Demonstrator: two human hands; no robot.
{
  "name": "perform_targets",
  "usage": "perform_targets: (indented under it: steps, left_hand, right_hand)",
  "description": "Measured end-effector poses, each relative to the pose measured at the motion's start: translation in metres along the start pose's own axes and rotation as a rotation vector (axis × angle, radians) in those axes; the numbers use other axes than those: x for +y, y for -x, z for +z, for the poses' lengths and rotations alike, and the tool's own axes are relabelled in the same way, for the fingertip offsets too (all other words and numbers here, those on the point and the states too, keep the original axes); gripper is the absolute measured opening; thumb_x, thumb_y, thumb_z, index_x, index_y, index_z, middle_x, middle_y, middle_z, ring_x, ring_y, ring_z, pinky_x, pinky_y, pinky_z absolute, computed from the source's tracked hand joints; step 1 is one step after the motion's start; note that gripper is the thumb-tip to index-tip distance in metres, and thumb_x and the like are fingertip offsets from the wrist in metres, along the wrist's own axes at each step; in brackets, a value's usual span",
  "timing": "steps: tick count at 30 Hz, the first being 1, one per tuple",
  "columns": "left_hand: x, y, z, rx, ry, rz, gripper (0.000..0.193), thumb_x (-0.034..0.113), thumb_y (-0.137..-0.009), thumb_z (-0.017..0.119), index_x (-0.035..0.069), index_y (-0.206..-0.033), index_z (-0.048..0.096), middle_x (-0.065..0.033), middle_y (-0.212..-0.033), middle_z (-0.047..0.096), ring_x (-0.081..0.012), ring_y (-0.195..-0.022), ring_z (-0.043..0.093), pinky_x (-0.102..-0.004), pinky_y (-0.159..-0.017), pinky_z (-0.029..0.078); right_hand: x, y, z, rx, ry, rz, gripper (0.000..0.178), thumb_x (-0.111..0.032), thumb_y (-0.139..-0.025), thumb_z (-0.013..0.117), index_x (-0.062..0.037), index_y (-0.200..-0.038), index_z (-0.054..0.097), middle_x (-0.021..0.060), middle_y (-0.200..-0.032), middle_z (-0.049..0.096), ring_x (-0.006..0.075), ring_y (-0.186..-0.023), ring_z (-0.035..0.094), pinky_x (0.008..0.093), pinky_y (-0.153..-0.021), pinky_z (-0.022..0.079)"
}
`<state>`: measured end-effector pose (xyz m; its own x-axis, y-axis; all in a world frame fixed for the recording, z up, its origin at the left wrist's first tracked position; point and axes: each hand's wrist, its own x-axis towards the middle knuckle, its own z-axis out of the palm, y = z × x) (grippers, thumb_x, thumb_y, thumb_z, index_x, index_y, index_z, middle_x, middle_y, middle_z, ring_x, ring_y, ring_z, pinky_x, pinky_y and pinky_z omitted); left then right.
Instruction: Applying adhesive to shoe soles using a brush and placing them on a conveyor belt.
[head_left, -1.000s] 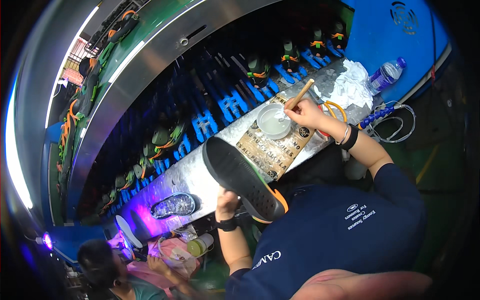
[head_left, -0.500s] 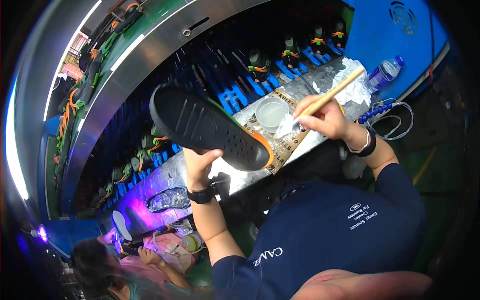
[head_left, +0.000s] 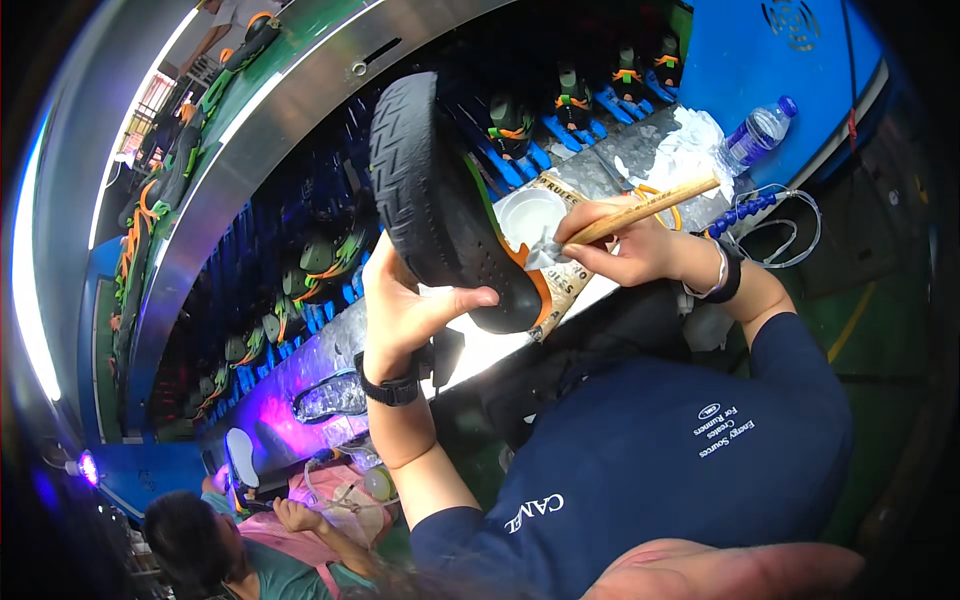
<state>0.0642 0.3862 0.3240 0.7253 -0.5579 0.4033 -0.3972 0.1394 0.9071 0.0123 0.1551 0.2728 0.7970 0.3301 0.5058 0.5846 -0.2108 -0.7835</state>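
Observation:
My left hand grips a black shoe sole from below, thumb along its near side. The sole is tilted, with zigzag tread on its left side, small holes lower on its face and an orange and green edge on the right. My right hand is closed on a brush with a pale wooden handle. Its whitish tip is at the orange edge; I cannot tell if it touches. Just behind the tip stands a clear plastic cup of whitish liquid, on printed brown paper.
Shoes with orange straps stand on blue racks behind the bench. White crumpled paper, a purple-labelled bottle and a blue jointed hose are at the right. A co-worker holds a white-faced sole at lower left.
The sole has turned from lying broad face up to a steeper tilt, showing its tread. The brush has moved left from beside the cup to the sole's orange edge.

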Motion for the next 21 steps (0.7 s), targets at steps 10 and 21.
perform_targets:
  steps: [10, 21]
  left_hand:
    - [0.012, 0.007, 0.004, 0.063, -0.192, 0.019, 0.072, 0.004, -0.049, 0.079, -0.004, -0.11, 0.042, -0.0104, -0.1, 0.054, -0.0157, -0.088, 0.053, -0.0274, -0.079, 0.042]
    - [0.011, 0.026, 0.017, 0.148, -0.338, 0.13, 0.093, 0.009, -0.05, 0.079, -0.005, -0.123, 0.024, -0.0133, -0.105, 0.051, -0.0168, -0.093, 0.053, -0.0273, -0.079, 0.043]
  right_hand:
    - [-0.001, 0.017, 0.008, 0.024, 0.023, -0.003, 0.012, 0.001, -0.073, 0.054, 0.0001, -0.085, 0.053, 0.0066, -0.074, 0.055, 0.0085, -0.053, 0.048, 0.0206, -0.047, 0.038]
    - [-0.011, 0.037, 0.027, 0.153, -0.151, 0.001, 0.008, -0.002, -0.075, 0.054, -0.0015, -0.084, 0.053, -0.0001, -0.065, 0.052, 0.0014, -0.052, 0.043, 0.0153, -0.045, 0.032]
